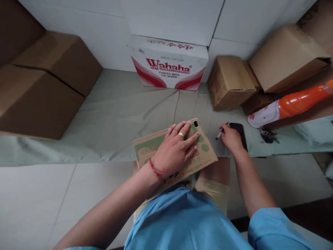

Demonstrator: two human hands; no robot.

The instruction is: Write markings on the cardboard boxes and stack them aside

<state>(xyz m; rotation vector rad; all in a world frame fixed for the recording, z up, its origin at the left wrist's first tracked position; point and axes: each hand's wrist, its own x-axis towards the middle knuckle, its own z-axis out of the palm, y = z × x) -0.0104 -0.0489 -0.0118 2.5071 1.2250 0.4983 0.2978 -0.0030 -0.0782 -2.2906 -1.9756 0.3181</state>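
A brown cardboard box with green patches and printed characters lies tilted over my lap at the table's front edge. My left hand rests flat on its top face, fingers spread, and covers part of the print. Near the box's far right corner is a small dark hole. To the right of the box, my right hand is closed around a slim grey pen, its dark end pointing toward the box. A black phone lies on the table, partly behind that hand.
A white and red Wahaha water carton stands against the wall. Brown boxes are at left and right, including a small carton. An orange-and-white bottle and keys are at right on the green-grey tablecloth.
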